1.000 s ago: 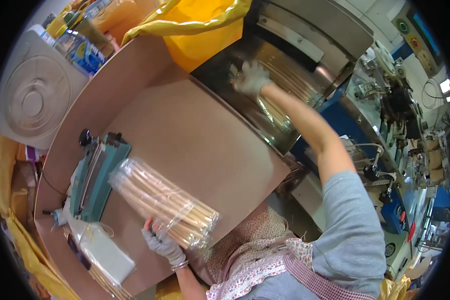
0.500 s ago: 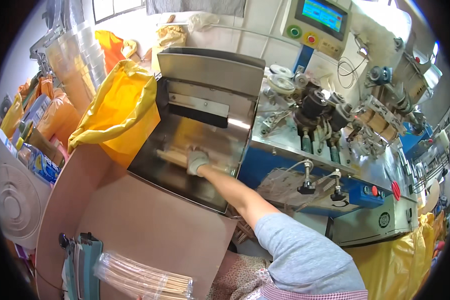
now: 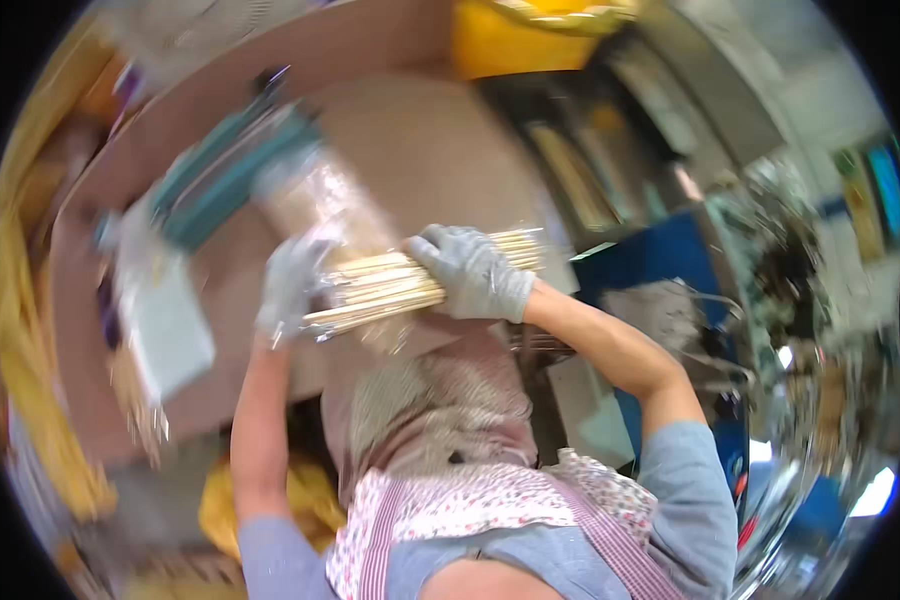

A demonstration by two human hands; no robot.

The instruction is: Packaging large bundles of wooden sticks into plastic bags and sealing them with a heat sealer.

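A bundle of thin pale wooden sticks (image 3: 385, 290) lies crosswise in front of me, held between both hands. My gloved right hand (image 3: 470, 270) is closed over its right part, fingers across the top. At the left end my gloved left hand (image 3: 295, 285) is closed around it, though blur hides the fingertips. Shiny clear film shows near the ends; whether it wraps the whole bundle I cannot tell. Just beyond lies a clear plastic bag (image 3: 335, 195) with sticks in it, on the brown table (image 3: 410, 130), beside a teal bag sealer (image 3: 235, 175).
A stack of whitish plastic bags (image 3: 160, 310) lies at the table's left. Far right stands a metal hopper (image 3: 710, 90) with sticks inside, joined to a blue machine (image 3: 660, 260). A yellow sack (image 3: 530, 40) stands at the back, and a raised brown rim (image 3: 170, 120) edges the table.
My view has swung left and down from the machine. The right hand has left the hopper and now grips the stick bundle over the table. My left hand has come into view at its other end.
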